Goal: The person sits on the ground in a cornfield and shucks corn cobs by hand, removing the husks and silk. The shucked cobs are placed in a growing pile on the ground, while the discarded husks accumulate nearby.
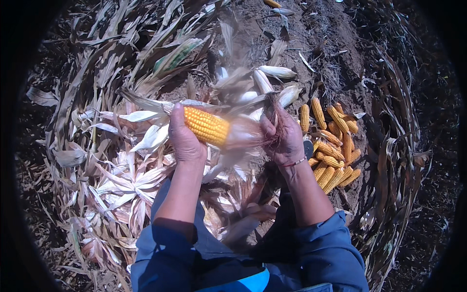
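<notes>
My left hand (184, 135) is wrapped round the butt end of a yellow ear of corn (206, 127), held level above the ground. Most of its kernels are bare, and pale husk leaves stick out past my left thumb. Closed on a bunch of husk and brown silk (272, 127), my right hand (286, 137) is at the ear's other end. Between that hand and the kernels the silk and husk (243, 132) are smeared by motion. Beyond the hands lie several ears in pale husks (277, 72).
A heap of husked yellow ears (335, 151) lies on the soil to the right. Loose pale husks (134, 185) cover the ground at the left and between my legs. Dry stalks (112, 53) are piled at the far left, with more stalks (396, 190) along the right.
</notes>
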Available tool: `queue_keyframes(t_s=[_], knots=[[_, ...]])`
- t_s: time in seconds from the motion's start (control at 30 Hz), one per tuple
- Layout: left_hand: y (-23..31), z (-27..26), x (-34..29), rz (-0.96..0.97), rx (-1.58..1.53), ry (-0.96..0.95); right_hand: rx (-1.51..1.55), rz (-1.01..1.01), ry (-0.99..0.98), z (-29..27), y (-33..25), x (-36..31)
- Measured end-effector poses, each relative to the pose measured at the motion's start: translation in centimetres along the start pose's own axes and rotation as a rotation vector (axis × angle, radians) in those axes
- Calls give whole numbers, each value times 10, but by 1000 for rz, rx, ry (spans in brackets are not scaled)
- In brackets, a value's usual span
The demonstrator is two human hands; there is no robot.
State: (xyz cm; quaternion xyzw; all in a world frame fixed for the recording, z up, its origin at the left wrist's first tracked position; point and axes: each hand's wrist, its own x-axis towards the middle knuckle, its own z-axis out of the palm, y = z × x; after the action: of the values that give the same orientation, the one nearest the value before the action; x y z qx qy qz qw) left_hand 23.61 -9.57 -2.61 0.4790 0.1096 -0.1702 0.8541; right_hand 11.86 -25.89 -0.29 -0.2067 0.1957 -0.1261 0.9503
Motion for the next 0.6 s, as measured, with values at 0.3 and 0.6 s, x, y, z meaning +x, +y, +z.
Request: queue_keyframes(t_s=[0.3,0.6], knots=[[53,-3,5,257,-30,134,-875,-81,707,-85,-49,6],[23,14,-29,213,391,-65,-1676,-401,-348,4,42,-20]])
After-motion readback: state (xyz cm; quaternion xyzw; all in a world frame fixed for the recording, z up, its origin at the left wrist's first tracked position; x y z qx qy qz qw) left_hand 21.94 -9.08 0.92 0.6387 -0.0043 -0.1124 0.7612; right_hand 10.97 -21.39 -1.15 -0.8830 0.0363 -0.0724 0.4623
